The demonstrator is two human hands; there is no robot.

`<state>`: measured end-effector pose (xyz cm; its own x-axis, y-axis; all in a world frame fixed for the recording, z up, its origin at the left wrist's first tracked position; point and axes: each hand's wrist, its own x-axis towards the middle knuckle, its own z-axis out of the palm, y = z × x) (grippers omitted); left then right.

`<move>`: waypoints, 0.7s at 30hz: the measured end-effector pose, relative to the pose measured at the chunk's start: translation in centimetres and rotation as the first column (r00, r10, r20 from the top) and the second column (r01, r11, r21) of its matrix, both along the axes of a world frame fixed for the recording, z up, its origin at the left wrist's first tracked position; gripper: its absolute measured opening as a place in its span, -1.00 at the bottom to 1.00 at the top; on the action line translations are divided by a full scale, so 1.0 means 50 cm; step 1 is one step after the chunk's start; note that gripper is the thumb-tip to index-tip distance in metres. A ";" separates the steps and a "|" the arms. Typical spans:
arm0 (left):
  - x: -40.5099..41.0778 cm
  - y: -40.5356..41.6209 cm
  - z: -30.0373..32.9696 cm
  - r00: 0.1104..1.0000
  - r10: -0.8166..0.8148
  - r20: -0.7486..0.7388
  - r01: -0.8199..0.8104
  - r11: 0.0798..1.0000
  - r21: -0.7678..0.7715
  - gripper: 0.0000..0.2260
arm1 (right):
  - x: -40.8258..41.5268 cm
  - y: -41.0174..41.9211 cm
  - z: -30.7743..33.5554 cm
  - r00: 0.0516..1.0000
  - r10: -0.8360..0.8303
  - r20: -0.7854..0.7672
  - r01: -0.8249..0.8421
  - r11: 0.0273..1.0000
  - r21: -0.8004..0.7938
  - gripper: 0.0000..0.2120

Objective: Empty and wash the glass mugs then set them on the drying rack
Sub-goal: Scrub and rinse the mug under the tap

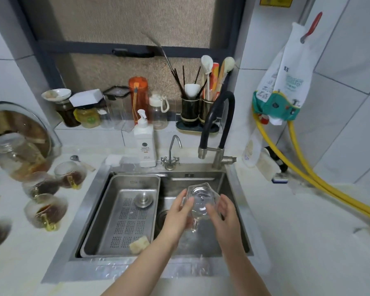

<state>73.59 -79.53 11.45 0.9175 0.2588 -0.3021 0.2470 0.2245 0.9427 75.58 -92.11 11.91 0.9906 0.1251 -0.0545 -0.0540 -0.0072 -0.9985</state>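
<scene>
Over the right half of the steel sink (239, 221) I hold a clear glass mug (199, 199), its mouth turned up toward me. My left hand (178, 212) grips its left side and my right hand (223, 212) curls round its right side. The mug's handle points down between my wrists. On the counter at the left stand three glass mugs with brown liquid and yellow handles: one at the back (69, 174), one in the middle (40, 184), one nearest me (45, 210). A perforated steel drying tray (107, 221) fills the sink's left half.
A sink plug (144, 199) and a yellow sponge (139, 244) lie in the tray. A white soap bottle (144, 144), a small tap (171, 154) and a black hose faucet (216, 133) stand behind the sink. Jars, bottles and a utensil holder (198, 110) line the sill. Yellow hoses (308, 174) cross the right counter.
</scene>
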 end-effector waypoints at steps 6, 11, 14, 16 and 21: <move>-0.005 -0.001 0.018 0.999 -0.038 0.003 0.038 0.999 -0.014 -0.74 | 0.000 -0.003 -0.004 0.999 -0.038 0.003 0.038 0.998 -0.058 -0.47; -0.016 0.014 0.014 1.000 -0.013 0.005 0.013 0.999 -0.039 -0.78 | -0.003 0.010 -0.012 0.998 -0.043 -0.042 0.042 0.999 -0.025 -0.50; -0.028 0.030 0.016 0.999 0.049 0.023 -0.047 0.998 -0.052 -0.73 | -0.009 0.027 -0.017 1.000 -0.028 -0.012 0.027 0.999 -0.024 -0.48; -0.038 0.043 0.018 0.996 0.079 0.032 -0.077 0.996 -0.052 -0.68 | -0.014 0.041 -0.017 1.000 0.004 -0.008 -0.004 1.000 -0.002 -0.45; -0.071 0.088 0.029 0.987 0.155 0.045 -0.150 0.983 -0.106 -0.68 | -0.029 0.078 -0.001 0.994 0.107 0.003 -0.107 0.993 0.041 -0.42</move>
<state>70.06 -75.11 12.90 0.8851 0.3673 -0.2858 0.1526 0.3510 0.9239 74.16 -88.19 11.87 0.9715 0.2326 -0.0465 -0.0545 0.0279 -0.9981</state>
